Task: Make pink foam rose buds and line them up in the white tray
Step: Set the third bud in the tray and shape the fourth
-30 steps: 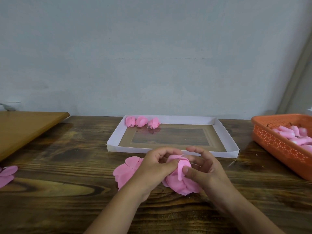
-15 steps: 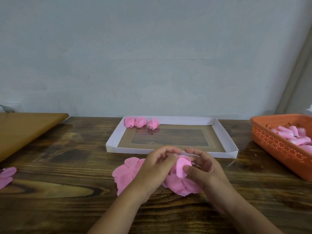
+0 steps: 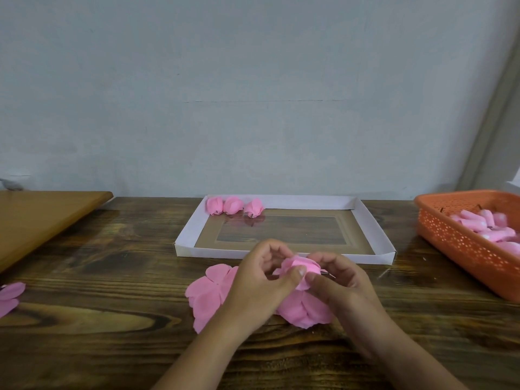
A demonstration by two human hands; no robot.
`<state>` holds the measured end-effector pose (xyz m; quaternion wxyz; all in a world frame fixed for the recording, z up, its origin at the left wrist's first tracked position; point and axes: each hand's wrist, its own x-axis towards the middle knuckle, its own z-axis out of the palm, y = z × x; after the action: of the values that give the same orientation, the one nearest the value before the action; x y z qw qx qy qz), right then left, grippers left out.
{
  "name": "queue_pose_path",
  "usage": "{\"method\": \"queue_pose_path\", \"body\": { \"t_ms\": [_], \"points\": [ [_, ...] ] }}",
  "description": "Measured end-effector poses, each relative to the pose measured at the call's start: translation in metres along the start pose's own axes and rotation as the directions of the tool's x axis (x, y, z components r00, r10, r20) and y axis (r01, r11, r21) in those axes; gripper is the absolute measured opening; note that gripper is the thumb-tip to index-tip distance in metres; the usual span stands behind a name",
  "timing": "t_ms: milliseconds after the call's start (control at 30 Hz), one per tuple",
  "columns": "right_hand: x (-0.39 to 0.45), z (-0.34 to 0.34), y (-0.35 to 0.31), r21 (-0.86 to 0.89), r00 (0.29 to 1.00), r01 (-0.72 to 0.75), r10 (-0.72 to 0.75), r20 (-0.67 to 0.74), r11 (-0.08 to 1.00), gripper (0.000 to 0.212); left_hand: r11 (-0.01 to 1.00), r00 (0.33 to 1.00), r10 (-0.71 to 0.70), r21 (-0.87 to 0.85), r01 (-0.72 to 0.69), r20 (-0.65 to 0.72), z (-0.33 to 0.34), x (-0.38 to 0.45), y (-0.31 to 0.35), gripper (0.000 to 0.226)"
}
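Both hands hold a pink foam rose bud (image 3: 302,266) just above the table, in front of the white tray (image 3: 185,231). My left hand (image 3: 259,280) pinches a petal against the bud with its thumb. My right hand (image 3: 342,282) grips the bud from the right; a thin wire end pokes out beside it. Flat pink foam petal pieces (image 3: 209,294) lie on the wood under and left of my hands. Three finished buds (image 3: 233,205) sit in a row at the tray's far left corner.
An orange perforated basket (image 3: 461,240) with several pink foam cores stands at the right. A lighter wooden board (image 3: 42,218) lies at the left. Another pink petal piece (image 3: 9,295) lies at the left edge. A grey wall stands behind the table.
The upright petal between my hands has been folded down and pressed against the bud. My hands stayed in about the same place.
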<state>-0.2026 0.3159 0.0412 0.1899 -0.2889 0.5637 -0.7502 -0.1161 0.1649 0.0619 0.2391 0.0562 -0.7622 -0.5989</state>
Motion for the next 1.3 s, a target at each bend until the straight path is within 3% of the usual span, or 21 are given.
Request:
{"method": "queue_pose_path", "body": {
  "t_ms": [233, 533, 767, 933, 1067, 1300],
  "points": [
    [-0.0004, 0.0007, -0.0020, 0.027, 1.000, 0.022, -0.021, -0.015, 0.999, 0.022, 0.999, 1.000, 0.008, 0.044, -0.007, -0.018, 0.0010, 0.0003, 0.0006, 0.011],
    [-0.0004, 0.0015, 0.0020, 0.006, 0.997, 0.067, -0.067, -0.025, 0.998, 0.032, 0.999, 0.997, -0.039, 0.031, 0.041, -0.067, 0.0049, 0.0007, -0.0028, 0.005],
    [0.0004, 0.0036, 0.0034, -0.011, 0.994, 0.104, -0.104, -0.021, 0.995, 0.015, 0.996, 0.993, -0.081, -0.044, 0.077, -0.083, 0.0052, 0.0013, -0.0052, 0.010],
    [0.0015, 0.0027, 0.0033, 0.034, 0.998, 0.058, -0.059, 0.019, 0.998, 0.030, 0.999, 0.997, 0.004, 0.040, -0.001, -0.074, 0.0071, -0.0003, -0.0065, 0.009],
    [0.0035, 0.0017, 0.0049, 0.075, 1.000, 0.010, -0.011, 0.007, 0.997, 0.043, 1.000, 0.999, 0.004, -0.002, -0.004, -0.042, 0.0081, -0.0012, -0.0051, 0.008],
    [0.0014, 0.0035, 0.0061, 0.109, 0.998, 0.048, -0.044, -0.043, 0.993, 0.030, 1.000, 0.997, -0.012, -0.002, 0.012, -0.072, 0.0085, -0.0001, -0.0073, 0.010]
  ]
}}
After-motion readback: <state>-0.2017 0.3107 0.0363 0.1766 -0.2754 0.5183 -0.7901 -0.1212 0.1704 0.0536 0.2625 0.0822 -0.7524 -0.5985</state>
